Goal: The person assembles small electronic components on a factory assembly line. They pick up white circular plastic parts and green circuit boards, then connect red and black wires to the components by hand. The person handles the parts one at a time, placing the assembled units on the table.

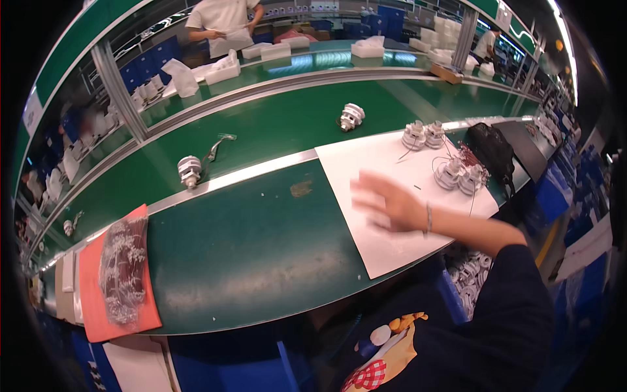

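My right hand (pixel 390 201) hovers over a white sheet (pixel 385 255) on the green bench, blurred by motion. Its fingers are stretched out to the left and hold nothing that I can see. Past the wrist, towards the right edge of the sheet, stand several white-and-grey motor-like parts with thin wires. The nearest pair includes one such part (pixel 449 173); farther back is another part (pixel 413 136). A small dark sliver (pixel 417 187) lies on the sheet beside the hand. My left hand is not in view.
Beyond the bench runs a green conveyor belt (pixel 274 124), carrying similar parts (pixel 351 116) (pixel 189 171). Left lies an orange sheet (pixel 88 294) under a clear bag of wires (pixel 124 268). A black bag (pixel 491 153) sits right; below is a bin of white parts (pixel 470 277). A person (pixel 222 23) stands opposite.
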The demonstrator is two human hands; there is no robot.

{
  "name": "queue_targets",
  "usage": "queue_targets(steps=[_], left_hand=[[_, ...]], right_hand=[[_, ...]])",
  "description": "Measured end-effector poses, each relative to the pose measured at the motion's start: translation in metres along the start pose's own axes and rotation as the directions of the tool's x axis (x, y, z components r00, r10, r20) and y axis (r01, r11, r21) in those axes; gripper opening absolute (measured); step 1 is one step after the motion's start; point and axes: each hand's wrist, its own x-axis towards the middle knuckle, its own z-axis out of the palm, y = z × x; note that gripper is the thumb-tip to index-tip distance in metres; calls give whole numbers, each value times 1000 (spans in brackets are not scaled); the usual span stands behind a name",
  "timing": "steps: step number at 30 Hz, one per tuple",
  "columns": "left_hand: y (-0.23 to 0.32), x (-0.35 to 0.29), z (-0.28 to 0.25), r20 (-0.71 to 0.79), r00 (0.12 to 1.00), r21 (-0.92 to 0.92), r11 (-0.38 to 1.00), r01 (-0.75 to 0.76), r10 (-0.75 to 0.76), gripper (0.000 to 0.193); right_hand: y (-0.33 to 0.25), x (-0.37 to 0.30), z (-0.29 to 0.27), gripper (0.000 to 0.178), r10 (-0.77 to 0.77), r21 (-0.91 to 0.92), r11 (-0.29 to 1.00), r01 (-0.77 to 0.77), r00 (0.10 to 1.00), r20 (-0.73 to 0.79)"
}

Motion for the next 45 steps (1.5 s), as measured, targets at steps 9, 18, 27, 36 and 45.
queue_targets(steps=[9,18,27,36,45], left_hand=[[128,90,185,433,847,-111,951,-290,309,29],[149,130,287,490,820,29,935,-354,296,34],[169,120,326,521,760,-18,895,-446,389,40],[199,87,321,439,720,-177,837,-517,537,45],[257,26,223,199,744,-541,704,-459,638,51]], right_hand=[[247,61,106,37,358,-733,672,105,821,445],[261,73,146,15,387,-616,765,-190,899,204],[132,-70,-108,51,255,-206,865,-457,755,-604],[-155,-514,-49,49,399,969,-240,65,-903,159],[-142,-540,36,59,246,592,-760,-267,-962,-117]])
